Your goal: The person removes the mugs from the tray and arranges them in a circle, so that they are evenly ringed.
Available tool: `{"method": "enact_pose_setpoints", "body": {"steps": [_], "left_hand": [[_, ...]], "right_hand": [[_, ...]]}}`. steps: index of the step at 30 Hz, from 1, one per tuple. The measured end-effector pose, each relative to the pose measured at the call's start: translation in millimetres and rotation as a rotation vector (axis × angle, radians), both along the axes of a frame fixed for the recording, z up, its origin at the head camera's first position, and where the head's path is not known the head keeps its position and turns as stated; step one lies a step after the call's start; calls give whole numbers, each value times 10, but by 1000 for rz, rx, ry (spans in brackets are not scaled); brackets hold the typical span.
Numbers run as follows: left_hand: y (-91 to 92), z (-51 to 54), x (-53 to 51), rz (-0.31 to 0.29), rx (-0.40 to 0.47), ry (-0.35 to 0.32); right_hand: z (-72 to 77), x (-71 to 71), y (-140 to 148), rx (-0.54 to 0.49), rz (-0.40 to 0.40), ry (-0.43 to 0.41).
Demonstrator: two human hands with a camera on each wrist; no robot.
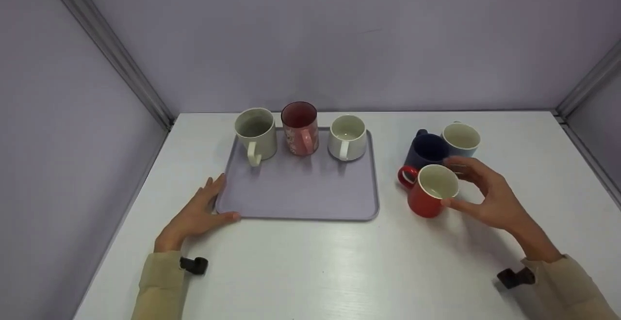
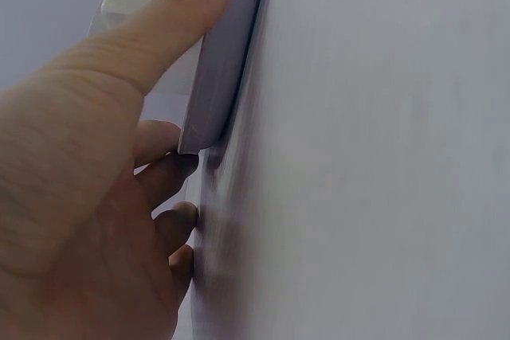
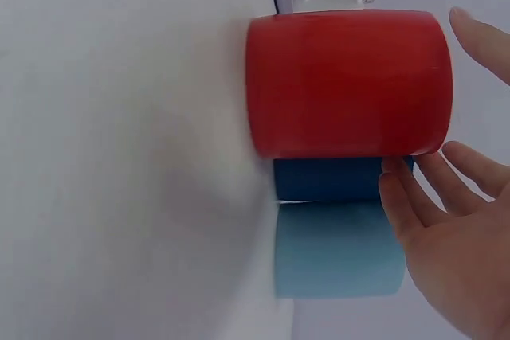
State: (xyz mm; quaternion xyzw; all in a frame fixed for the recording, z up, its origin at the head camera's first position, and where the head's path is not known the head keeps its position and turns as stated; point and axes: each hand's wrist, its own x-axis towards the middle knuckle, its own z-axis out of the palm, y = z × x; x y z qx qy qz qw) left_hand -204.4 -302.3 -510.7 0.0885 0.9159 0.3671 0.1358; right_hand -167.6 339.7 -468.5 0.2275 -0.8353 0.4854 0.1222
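Note:
In the head view a red mug (image 1: pixel 426 199) with a pale inside stands right of the lilac tray (image 1: pixel 301 211), its handle toward the left. Around the mug's right side my right hand (image 1: pixel 490 194) is spread; in the right wrist view its fingertips (image 3: pixel 390 166) are at the red mug (image 3: pixel 347 85), and the thumb stands off from it. My left hand (image 1: pixel 194 213) rests at the tray's front left corner, thumb on the front rim and fingers along the left side. Three mugs stand along the tray's back: cream (image 1: pixel 257 140), pink (image 1: pixel 300 136) and white (image 1: pixel 347 140).
Just behind the red mug stands a dark blue mug (image 1: pixel 427 149), and beside that a light blue mug (image 1: pixel 461 140) with a pale inside. All stands on a white table (image 1: pixel 310 271), with pale walls (image 1: pixel 339 43) at the back and sides.

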Motion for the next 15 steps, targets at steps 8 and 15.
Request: {"method": "enact_pose_setpoints", "body": {"steps": [8, 15], "left_hand": [[-32, -14, -17, -27, -10, 29], [-20, -18, -18, -27, -9, 28]], "right_hand": [[311, -34, -348, 93, 60, 172], [491, -65, -920, 161, 40, 105]]}}
